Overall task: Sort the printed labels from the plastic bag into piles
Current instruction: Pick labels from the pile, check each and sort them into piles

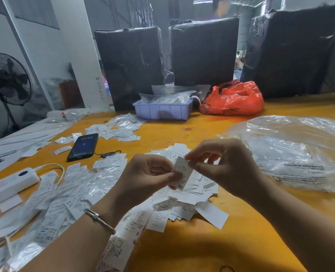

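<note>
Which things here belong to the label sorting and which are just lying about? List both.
Job: held label, left hand, right hand, label heap, clear plastic bag.
Lying about: phone, power bank, red bag, purple tray, fan.

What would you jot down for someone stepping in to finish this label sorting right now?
Hands: the left hand and the right hand both pinch one label marked XS, held above the table.
Things: an unsorted heap of labels lies under the hands; labels in clear sleeves are spread to the left; the big clear plastic bag lies to the right.
Done: some labels are laid out on the left, though I cannot tell how strictly they are grouped.
Left: place the held label, then work through the heap.
</note>
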A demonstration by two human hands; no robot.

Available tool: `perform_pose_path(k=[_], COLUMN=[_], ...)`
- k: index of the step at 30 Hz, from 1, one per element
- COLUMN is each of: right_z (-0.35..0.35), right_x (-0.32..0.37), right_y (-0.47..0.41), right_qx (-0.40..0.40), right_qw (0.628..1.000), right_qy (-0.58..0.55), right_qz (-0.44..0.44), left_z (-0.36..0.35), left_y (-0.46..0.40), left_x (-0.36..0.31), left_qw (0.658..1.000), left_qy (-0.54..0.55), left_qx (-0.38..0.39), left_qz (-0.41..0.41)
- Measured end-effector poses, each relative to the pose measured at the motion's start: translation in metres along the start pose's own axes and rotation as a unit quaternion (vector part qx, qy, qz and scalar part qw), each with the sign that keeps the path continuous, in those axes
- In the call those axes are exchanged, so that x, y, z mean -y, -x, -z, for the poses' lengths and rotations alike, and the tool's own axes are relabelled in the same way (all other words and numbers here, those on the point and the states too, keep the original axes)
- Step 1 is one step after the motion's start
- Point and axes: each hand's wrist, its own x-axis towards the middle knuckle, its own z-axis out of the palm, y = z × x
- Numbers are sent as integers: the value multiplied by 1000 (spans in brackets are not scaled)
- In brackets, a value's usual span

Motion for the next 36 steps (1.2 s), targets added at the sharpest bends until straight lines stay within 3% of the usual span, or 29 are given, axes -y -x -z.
perform_pose_path(k=[13,15,17,19,21,24,28,36], right_z=[-5,0,8,20,31,40,43,46], right_x=[0,-2,-11,-24,-36,-50,-64,-80], right_y=[1,-1,-4,-7,-8,-7,-6,-1], right_qx=[90,63,3,-9,5,-12,-33,43], right_qw=[993,995,991,947,890,850,829,788], right_qy=[-60,-35,87,275,380,422,459,480], right_qz=[-43,-66,-104,-169,-253,-314,-318,-384], left_z=[0,2,6,9,12,15,22,34], left_y=[-2,-3,-4,-5,-6,-7,-9,-6], left_x=[6,8,9,11,12,11,19,29], left_qw=[1000,1000,999,996,992,983,959,883], left_qy=[-14,-15,-24,-57,-88,-106,-184,-372], left_qx=[-5,-14,-30,-41,-54,-93,-144,-152], left_qz=[7,15,35,52,74,120,160,245])
